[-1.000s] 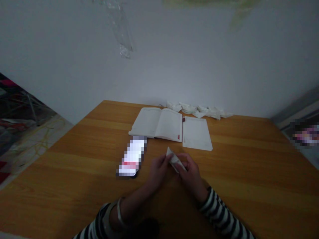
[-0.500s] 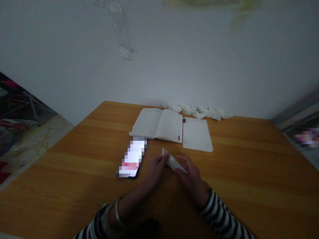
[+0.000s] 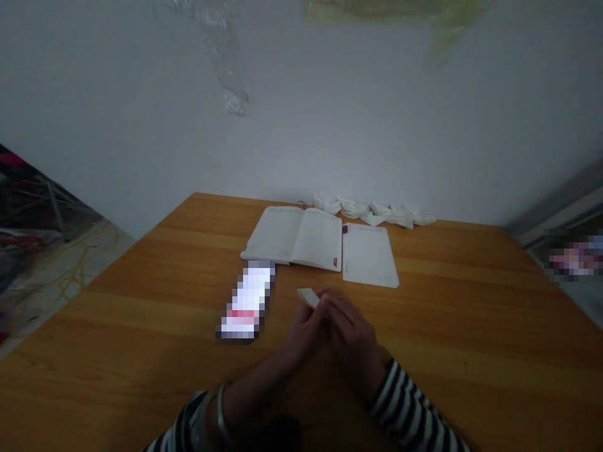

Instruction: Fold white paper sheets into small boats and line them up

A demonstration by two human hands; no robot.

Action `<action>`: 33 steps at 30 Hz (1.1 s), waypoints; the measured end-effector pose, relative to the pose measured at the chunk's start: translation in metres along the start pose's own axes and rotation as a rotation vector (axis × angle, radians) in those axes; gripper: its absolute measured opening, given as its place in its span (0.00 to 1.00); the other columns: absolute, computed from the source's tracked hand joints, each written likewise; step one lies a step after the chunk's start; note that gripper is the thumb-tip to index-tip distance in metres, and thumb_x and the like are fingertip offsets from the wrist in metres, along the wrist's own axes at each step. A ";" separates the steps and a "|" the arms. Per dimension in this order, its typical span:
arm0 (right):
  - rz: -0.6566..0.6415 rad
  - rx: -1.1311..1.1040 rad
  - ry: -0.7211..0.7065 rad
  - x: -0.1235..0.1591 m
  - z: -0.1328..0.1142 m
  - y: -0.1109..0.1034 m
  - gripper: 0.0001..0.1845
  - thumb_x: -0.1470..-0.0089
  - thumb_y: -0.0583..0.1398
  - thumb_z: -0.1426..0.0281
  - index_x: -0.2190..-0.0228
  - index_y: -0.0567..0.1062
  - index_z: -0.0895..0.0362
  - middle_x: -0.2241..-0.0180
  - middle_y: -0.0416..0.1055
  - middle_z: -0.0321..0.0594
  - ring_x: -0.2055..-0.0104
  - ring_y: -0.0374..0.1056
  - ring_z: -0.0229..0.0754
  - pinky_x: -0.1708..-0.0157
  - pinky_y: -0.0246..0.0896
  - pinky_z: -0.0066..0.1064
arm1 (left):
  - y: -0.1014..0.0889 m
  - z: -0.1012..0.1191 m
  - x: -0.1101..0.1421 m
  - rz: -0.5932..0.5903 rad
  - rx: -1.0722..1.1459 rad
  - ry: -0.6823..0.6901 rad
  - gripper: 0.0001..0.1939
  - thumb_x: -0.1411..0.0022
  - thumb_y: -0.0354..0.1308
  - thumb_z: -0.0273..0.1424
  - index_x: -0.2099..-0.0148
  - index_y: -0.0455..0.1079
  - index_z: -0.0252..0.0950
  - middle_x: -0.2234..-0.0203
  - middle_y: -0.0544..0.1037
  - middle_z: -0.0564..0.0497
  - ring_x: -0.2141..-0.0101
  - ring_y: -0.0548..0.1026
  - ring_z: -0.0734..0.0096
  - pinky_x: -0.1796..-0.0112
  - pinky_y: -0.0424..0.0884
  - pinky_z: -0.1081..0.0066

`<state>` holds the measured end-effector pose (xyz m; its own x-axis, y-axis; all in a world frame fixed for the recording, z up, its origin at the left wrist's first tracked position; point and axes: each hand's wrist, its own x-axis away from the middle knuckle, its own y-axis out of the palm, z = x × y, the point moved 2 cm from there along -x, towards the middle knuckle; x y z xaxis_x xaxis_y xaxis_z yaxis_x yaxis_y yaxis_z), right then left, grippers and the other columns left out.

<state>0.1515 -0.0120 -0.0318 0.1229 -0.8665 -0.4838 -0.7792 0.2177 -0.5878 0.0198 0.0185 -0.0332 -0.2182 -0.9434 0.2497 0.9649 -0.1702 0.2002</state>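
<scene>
A small folded piece of white paper (image 3: 308, 296) is between my two hands, above the near middle of the table. My left hand (image 3: 301, 329) grips it from the left, with one end sticking out past the fingers. My right hand (image 3: 351, 329) closes on it from the right, its fingers meeting those of my left hand. Most of the paper is hidden by the fingers. Left of my hands lies a phone (image 3: 247, 301) with a lit, blurred-out screen.
Beyond my hands an open notebook (image 3: 296, 235) lies on the wooden table (image 3: 471, 301). Right of it are loose white sheets (image 3: 370, 254). Several crumpled or folded white papers (image 3: 372, 210) line the back edge by the wall (image 3: 301, 113).
My right hand has moved in against my left and now covers most of the folded paper, which showed more before. The view has shifted slightly.
</scene>
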 end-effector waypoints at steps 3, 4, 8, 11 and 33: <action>-0.109 -0.106 -0.055 -0.004 -0.005 0.003 0.19 0.43 0.60 0.71 0.49 0.77 0.51 0.48 0.75 0.46 0.45 0.69 0.52 0.45 0.65 0.48 | -0.008 0.009 -0.003 0.023 -0.052 -0.031 0.30 0.36 0.51 0.53 0.51 0.74 0.31 0.52 0.78 0.37 0.49 0.75 0.53 0.44 0.66 0.56; -0.110 -0.171 -0.009 -0.005 -0.004 0.004 0.16 0.43 0.61 0.70 0.53 0.78 0.52 0.51 0.76 0.46 0.47 0.70 0.51 0.46 0.66 0.47 | -0.010 0.014 -0.003 0.010 -0.083 -0.024 0.30 0.36 0.50 0.53 0.51 0.75 0.31 0.51 0.78 0.37 0.49 0.75 0.53 0.44 0.66 0.56; -0.010 -0.486 0.325 -0.006 0.006 0.007 0.09 0.44 0.61 0.67 0.61 0.78 0.53 0.60 0.79 0.44 0.57 0.75 0.47 0.56 0.73 0.39 | -0.007 0.022 0.001 -0.150 -0.145 0.062 0.27 0.32 0.46 0.50 0.47 0.73 0.35 0.46 0.75 0.41 0.45 0.72 0.56 0.40 0.62 0.58; 0.030 -0.588 0.447 -0.003 0.010 0.011 0.06 0.48 0.64 0.66 0.67 0.78 0.55 0.64 0.79 0.44 0.61 0.76 0.47 0.60 0.73 0.37 | 0.000 0.017 0.006 -0.251 -0.237 0.178 0.25 0.30 0.46 0.46 0.42 0.71 0.37 0.44 0.74 0.43 0.43 0.70 0.57 0.39 0.60 0.57; 0.144 -0.638 0.619 0.004 0.001 0.016 0.10 0.60 0.59 0.75 0.71 0.77 0.56 0.71 0.77 0.40 0.68 0.74 0.45 0.67 0.72 0.34 | 0.002 0.004 0.018 -0.168 -0.573 0.373 0.28 0.34 0.49 0.26 0.33 0.59 0.42 0.40 0.70 0.46 0.43 0.70 0.58 0.41 0.64 0.57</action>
<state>0.1405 -0.0119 -0.0437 -0.2114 -0.9772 0.0196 -0.9773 0.2116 0.0125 0.0174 0.0021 -0.0241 -0.4054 -0.9083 -0.1029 0.8700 -0.3488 -0.3485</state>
